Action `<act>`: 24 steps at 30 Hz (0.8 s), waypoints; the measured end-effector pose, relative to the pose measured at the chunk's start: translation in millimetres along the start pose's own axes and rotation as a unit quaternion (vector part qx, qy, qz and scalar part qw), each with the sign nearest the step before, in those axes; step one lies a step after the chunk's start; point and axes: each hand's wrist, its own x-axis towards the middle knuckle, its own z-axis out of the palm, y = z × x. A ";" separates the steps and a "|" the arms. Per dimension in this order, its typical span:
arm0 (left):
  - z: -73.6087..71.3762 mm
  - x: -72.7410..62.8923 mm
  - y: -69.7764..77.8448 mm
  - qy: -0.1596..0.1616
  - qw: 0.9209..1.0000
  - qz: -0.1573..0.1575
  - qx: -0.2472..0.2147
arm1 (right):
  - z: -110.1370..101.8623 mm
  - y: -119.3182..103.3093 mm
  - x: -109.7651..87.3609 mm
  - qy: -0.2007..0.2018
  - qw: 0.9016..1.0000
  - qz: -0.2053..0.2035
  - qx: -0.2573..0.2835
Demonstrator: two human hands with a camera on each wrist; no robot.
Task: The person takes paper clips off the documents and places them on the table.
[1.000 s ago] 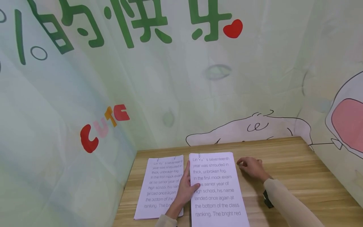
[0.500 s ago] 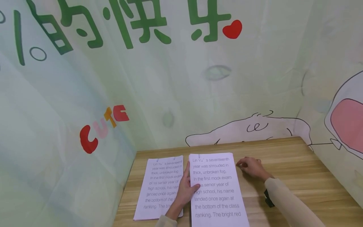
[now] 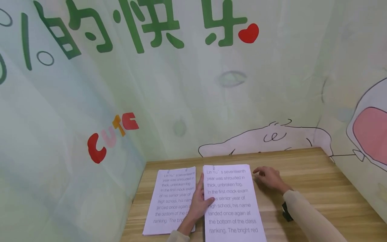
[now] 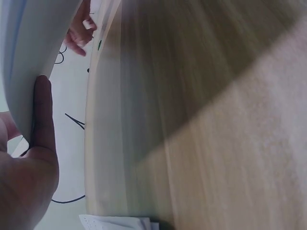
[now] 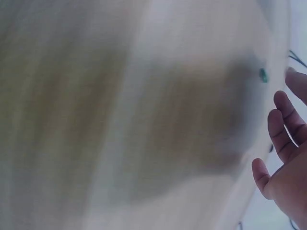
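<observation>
My left hand (image 3: 200, 203) grips a stack of printed sheets (image 3: 232, 215) by its left edge, thumb on the front and fingers behind. A paper clip (image 3: 213, 167) sits at the top of this stack. In the left wrist view the sheets (image 4: 29, 52) stand raised beside the hand (image 4: 29, 177). Right of the stack, my right hand (image 3: 269, 178) is low over the wooden table (image 3: 314, 181), its fingers loosely bent with nothing held. The right wrist view shows its fingers apart, near a small green item (image 5: 263, 75) on the tabletop.
To the left lies a second printed stack (image 3: 169, 205) with two clips at its top, partly covered by my left hand and arm. A patterned cloth backdrop (image 3: 181, 94) rises behind the table and along both sides.
The head view has shifted very slightly. Both hands and both paper stacks keep nearly the same places.
</observation>
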 end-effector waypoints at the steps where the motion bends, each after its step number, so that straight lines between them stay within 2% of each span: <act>1: 0.3 0.1 -0.3 0.000 1.000 -0.001 -0.002 | -1.8 -1.9 1.2 0.010 1.000 -0.003 0.001; 5: 1.3 0.1 -1.4 -0.001 1.000 -0.003 -0.005 | -9.4 -14.4 7.6 0.038 0.999 -0.014 0.013; 13: 4.5 -0.2 0.4 0.005 1.000 -0.010 -0.011 | -23.4 -42.5 16.4 0.028 0.995 0.023 0.094; 24: 9.1 -0.1 3.5 0.001 1.000 -0.005 -0.011 | -28.4 -79.0 26.5 0.008 0.995 -0.024 0.097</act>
